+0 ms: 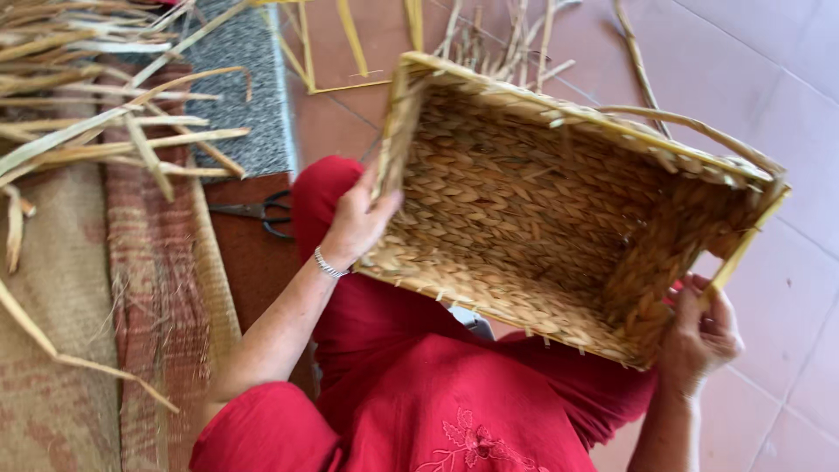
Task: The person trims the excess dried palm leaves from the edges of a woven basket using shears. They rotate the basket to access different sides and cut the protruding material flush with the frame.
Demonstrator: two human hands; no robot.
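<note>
**Basket held across lap, rim strand in work**

Basket [542, 210]: rectangular, woven of pale plaited straw, tipped on its side so the open mouth faces the camera. It rests on the person's red-clad lap [411, 350], above the tiled floor [769, 52], and touches no other support.

Left hand [358, 223]: fingers closed over the near-left rim, thumb on the inside wall, pressed together in a firm clamp. A bracelet [329, 264] sits at the wrist.

Right hand [699, 336]: curled shut at the basket's lower right corner, pinching a flat yellow strand [743, 249] that runs up along that edge to the top rim.

Surroundings: scissors [262, 210] lie on the floor just left of the knee. Loose dry straw [96, 105] is spread over a woven mat [61, 350] at the floor's left edge, with a grey speckled mat [236, 96] behind it. More stalks [489, 35] lie on the tiles beyond the basket.

Assessment: the hold is judged sound. For good work the left hand should keep the rim from turning while the right draws the strand flat and taut against the corner, without twist. A loose stalk [690, 127] arches off the top rim and could snag the strand. Scissors are within the left hand's reach.
</note>
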